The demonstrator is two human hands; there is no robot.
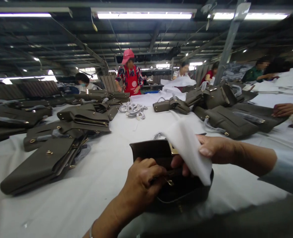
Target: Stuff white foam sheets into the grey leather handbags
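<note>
A dark brown leather handbag (151, 150) with gold fittings lies open on the white-covered table (91, 191) right in front of me. My left hand (142, 183) is closed on the bag's front edge beside a small gold ring. My right hand (211, 150) pinches a sheet of white tissue paper (189, 147) at the bag's opening, thumb on top of the sheet. Part of the bag is hidden behind the paper and my hands.
Stacks of olive-grey handbags (44, 162) cover the left and far right (225, 122) of the table. A pile of white cords (132, 110) lies mid-table. A person in a red apron (130, 77) stands at the far end. Another person's hand (286, 109) rests at the right edge.
</note>
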